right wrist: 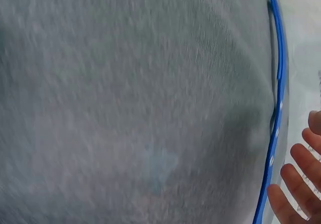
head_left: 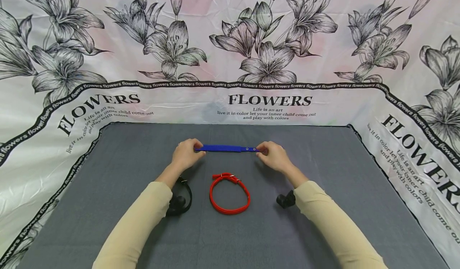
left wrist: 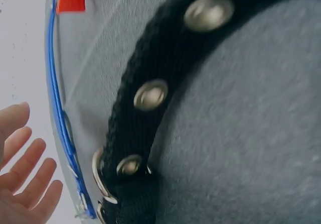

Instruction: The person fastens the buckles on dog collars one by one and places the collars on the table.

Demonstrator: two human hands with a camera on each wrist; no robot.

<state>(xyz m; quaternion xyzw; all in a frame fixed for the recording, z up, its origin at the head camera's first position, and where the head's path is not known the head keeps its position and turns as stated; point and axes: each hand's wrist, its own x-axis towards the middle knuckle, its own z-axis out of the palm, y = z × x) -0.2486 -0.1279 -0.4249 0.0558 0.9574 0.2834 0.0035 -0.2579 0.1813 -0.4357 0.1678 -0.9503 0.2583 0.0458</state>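
A blue collar (head_left: 226,148) is stretched straight from side to side near the far part of the cloth. In the head view my left hand (head_left: 186,154) pinches its left end between thumb and fingers, and my right hand (head_left: 274,155) pinches its eyelet end. The left wrist view shows that hand's fingers fanned beside the collar, whose buckle points down there. Fanned fingers also appear in the right wrist view, alongside the eyelets. A red collar (head_left: 230,211), buckled into a ring, lies between my forearms. Under my left wrist sits a black collar (left wrist: 138,78) with metal eyelets, partly hidden.
Grey cloth (head_left: 230,241) covers the table, and a white flower-printed sheet (head_left: 201,101) rises behind and at the sides. A black wrist camera (head_left: 286,199) sticks out from the right sleeve.
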